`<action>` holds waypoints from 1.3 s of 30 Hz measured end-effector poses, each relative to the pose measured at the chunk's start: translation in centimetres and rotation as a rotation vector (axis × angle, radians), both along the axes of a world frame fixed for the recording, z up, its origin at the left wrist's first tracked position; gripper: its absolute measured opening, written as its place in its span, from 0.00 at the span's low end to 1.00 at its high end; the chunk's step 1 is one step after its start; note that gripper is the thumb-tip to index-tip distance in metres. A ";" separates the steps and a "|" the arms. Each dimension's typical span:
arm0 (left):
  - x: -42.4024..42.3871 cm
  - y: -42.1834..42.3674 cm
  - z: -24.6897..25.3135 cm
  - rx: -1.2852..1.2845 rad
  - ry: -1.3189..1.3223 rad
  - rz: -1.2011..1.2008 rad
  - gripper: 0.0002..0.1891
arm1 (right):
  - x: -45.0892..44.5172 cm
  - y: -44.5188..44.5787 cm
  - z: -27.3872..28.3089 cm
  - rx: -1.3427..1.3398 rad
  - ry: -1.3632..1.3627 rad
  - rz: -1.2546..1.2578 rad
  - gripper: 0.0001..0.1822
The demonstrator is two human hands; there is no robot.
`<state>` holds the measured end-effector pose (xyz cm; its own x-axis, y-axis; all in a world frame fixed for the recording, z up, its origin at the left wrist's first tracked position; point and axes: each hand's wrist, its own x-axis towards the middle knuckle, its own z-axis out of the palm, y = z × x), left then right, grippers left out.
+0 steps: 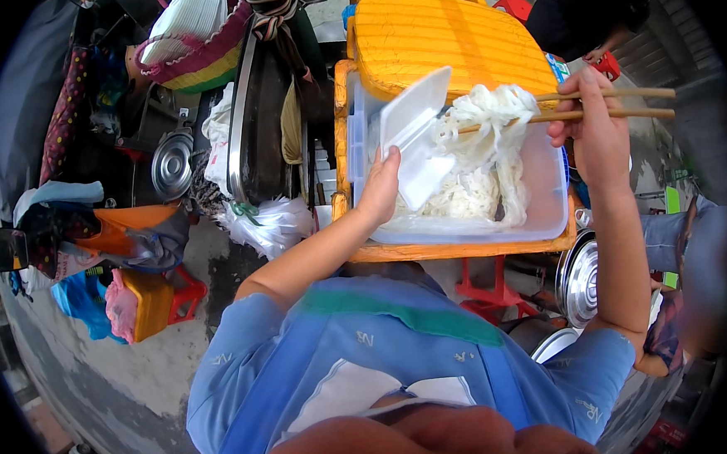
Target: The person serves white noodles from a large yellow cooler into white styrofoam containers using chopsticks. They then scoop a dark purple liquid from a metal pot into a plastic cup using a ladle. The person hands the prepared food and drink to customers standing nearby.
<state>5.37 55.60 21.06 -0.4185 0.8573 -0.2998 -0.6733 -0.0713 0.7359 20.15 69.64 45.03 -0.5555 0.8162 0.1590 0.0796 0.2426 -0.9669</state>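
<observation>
My left hand (379, 187) holds an opened white foam takeaway box (415, 146) by its near-left edge, tilted above a clear plastic tub (400, 234). In my right hand (596, 126) is a pair of wooden chopsticks (548, 115), gripped around a bundle of white rice noodles (492, 119). The bundle hangs at the box's right side, with strands trailing down into the tub. More white noodles (459, 195) lie in the tub on a thin plastic sheet. Whether the lifted noodles rest on the foam is hard to tell.
An orange cooler body (455, 251) surrounds the tub, its orange lid (450, 42) behind. To the left are a woven basket (207, 71) with stacked foam boxes (186, 19), a dark metal-rimmed case (263, 140) and plastic bags (270, 224). Steel lids (585, 281) and a person (675, 240) are at right.
</observation>
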 end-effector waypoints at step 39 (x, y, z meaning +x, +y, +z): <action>-4.3 -9.1 1.6 0.281 -0.091 0.281 0.54 | 1.5 9.9 -30.4 -1.120 0.262 -0.148 0.18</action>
